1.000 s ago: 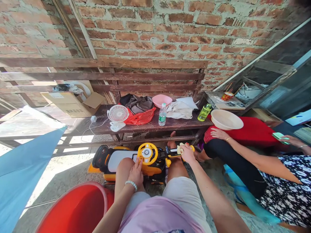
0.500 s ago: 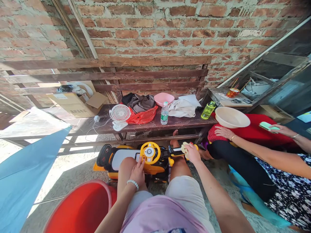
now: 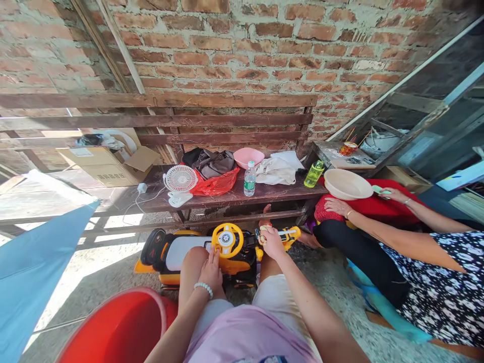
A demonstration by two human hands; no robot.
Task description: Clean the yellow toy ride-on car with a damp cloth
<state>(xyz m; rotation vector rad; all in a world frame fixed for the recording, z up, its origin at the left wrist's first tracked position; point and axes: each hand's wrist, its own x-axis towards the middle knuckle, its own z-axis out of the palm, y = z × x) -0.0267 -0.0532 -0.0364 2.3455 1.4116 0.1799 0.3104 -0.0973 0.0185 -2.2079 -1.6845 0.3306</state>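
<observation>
The fingers of my right hand (image 3: 271, 244) curled shut around a small pale object (image 3: 265, 230) just above the yellow-and-black plastic ride-on toy car (image 3: 242, 264), while my left hand (image 3: 210, 271), fingers spread open and holding nothing, rested at the edge of its white plastic seat (image 3: 185, 252).

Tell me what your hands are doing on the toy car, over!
Left hand flat on yellow ride-on toy car, below steering wheel. Right hand pinching small pale thing at car's front. Nothing between hands and car.
</observation>
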